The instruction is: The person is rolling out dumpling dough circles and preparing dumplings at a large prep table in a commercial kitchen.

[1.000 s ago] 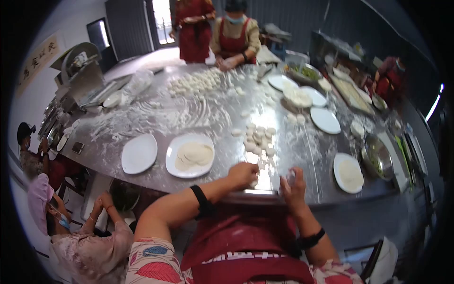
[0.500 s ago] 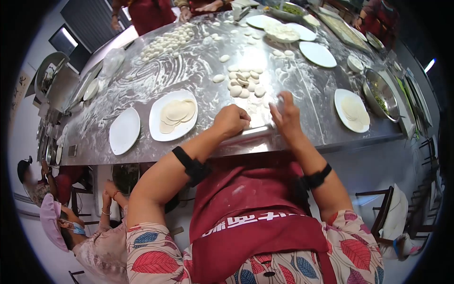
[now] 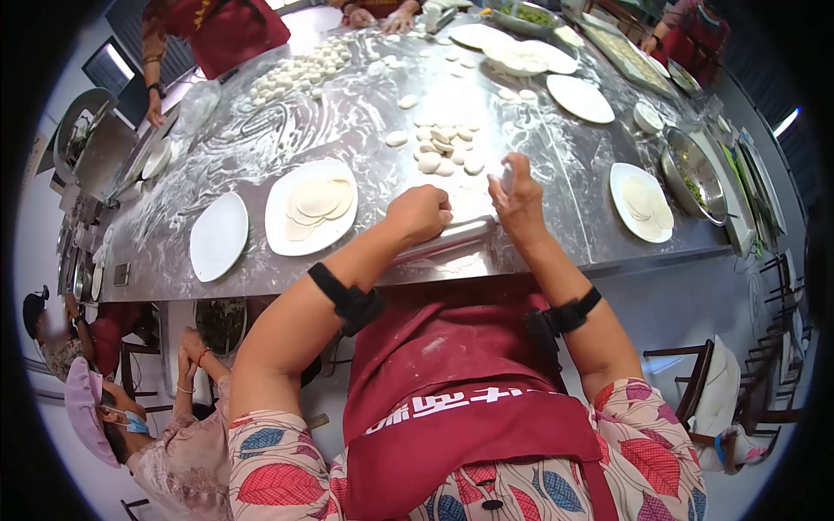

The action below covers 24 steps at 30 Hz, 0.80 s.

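My left hand (image 3: 420, 214) is closed in a loose fist, low over the steel table (image 3: 373, 269) near its front edge; its fingertips are turned inward, and what they grip I cannot tell. Across from it, my right hand (image 3: 519, 201) has thumb and forefinger raised and apart. A shiny metal bar-like strip (image 3: 456, 236) shows between the hands. Just beyond them lies a pile of small flattened dough pieces (image 3: 445, 149) on floury steel. To the left, a white plate (image 3: 275, 227) carries a stack of thin round dough wrappers (image 3: 318, 201).
An empty white plate (image 3: 219, 236) is further left. On the right are another plate of wrappers (image 3: 641, 201) and a steel bowl with green filling (image 3: 693, 178). Many dough pieces (image 3: 300, 73) cover the far left. Co-workers (image 3: 217, 35) stand across the table; one person (image 3: 130, 421) sits lower left.
The view has shifted slightly. My hands stay close together, with the right fingers shifting a little. The co-worker at far left has leaned in, reaching toward the table's left edge.
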Each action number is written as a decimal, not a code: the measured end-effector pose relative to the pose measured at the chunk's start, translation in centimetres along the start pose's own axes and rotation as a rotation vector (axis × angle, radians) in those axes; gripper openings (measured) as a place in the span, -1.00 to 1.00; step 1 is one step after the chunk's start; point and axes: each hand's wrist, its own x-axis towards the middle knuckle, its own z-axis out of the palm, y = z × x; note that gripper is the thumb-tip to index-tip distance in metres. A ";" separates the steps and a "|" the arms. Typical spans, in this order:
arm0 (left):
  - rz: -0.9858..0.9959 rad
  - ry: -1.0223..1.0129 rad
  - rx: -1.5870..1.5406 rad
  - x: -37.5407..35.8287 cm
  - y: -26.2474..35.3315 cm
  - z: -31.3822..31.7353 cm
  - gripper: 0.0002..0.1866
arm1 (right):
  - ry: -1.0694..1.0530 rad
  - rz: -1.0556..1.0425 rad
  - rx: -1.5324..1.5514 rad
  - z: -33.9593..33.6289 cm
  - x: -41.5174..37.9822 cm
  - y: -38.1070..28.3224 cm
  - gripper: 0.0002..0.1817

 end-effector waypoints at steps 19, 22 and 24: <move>0.177 -0.082 0.029 1.5 -1.4 -0.8 -0.84 | -0.038 0.067 0.015 -4.0 -5.6 -1.8 -0.59; 0.123 -0.080 -0.192 1.6 -1.9 -1.4 -0.83 | -0.036 0.112 0.096 -4.5 -7.3 -1.9 -0.60; 0.096 -0.105 -0.237 1.1 -1.8 -1.1 -0.83 | -0.023 0.026 0.050 -3.6 -5.7 -0.9 -0.60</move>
